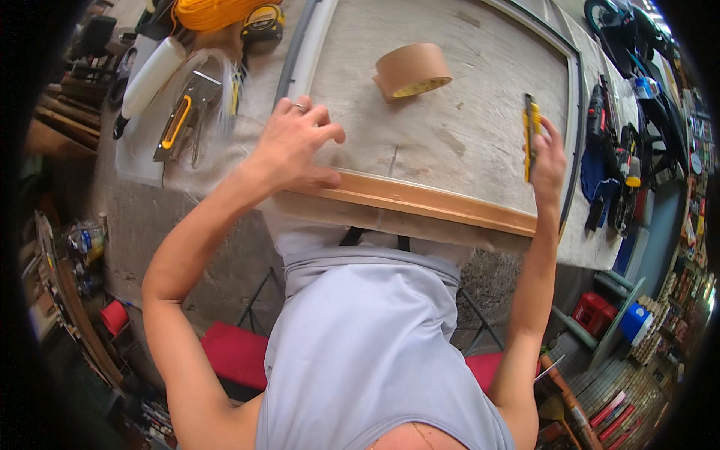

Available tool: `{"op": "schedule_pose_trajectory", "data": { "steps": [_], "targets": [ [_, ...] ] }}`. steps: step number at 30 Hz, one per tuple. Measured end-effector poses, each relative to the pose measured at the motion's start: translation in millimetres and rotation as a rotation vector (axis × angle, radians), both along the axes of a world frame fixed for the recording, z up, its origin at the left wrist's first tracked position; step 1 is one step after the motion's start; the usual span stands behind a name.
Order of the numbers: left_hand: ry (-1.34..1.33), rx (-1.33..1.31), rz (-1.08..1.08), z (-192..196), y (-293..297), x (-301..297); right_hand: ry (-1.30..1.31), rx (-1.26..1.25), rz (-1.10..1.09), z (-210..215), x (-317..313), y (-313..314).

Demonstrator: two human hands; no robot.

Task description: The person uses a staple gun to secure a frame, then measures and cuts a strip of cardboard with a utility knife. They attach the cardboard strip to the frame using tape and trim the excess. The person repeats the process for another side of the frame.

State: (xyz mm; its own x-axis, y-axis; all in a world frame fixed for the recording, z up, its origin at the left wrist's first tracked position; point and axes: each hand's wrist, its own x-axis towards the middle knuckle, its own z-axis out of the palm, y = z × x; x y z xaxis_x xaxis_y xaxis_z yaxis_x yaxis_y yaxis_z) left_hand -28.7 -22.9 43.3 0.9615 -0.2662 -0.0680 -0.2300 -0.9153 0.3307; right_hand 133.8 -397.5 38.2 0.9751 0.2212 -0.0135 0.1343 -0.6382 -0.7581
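Note:
A frame (577, 105) with dark outer edges lies on the pale worktable. Brown packing tape (420, 199) covers its near bar. At the near left corner my left hand (296, 142) rests with fingers bent and apart, its thumb touching the taped bar. My right hand (549, 161) is closed around a yellow and black utility knife (532, 139), held upright above the right part of the frame. What shows at the knife's tip is too small to make out. Inside the frame stands a roll of brown packing tape (412, 67), its loose end sticking out.
On the left lie a putty knife (180, 120), a white roller (154, 75), a tape measure (262, 22) and orange cord (217, 11). Several tools, among them a red and black one (596, 112), lie along the right edge. A red seat (236, 352) is beneath me.

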Motion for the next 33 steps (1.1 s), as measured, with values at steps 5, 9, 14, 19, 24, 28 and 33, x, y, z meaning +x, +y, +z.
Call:
{"op": "schedule_pose_trajectory", "data": {
  "steps": [5,9,14,19,24,28,33],
  "targets": [
    [-0.092,-0.136,0.276,15,41,-33,0.417,0.823,0.003,45,-79,27],
    [-0.06,-0.397,0.453,-6,40,-58,0.579,0.869,0.041,37,-132,72],
    [-0.135,-0.588,0.559,-23,33,-66,0.848,0.87,-0.035,24,-171,124],
    [-0.171,-0.637,0.69,-29,22,-74,1.052,0.945,-0.08,27,-186,161],
    [-0.181,-0.586,0.713,-25,20,-75,1.007,0.919,0.049,14,-200,169],
    [-0.19,-0.584,0.694,-24,21,-76,1.086,0.934,-0.078,19,-204,178],
    [-0.228,-0.55,0.697,-25,17,-77,1.283,1.114,-0.107,27,-211,186]
  ]
}}
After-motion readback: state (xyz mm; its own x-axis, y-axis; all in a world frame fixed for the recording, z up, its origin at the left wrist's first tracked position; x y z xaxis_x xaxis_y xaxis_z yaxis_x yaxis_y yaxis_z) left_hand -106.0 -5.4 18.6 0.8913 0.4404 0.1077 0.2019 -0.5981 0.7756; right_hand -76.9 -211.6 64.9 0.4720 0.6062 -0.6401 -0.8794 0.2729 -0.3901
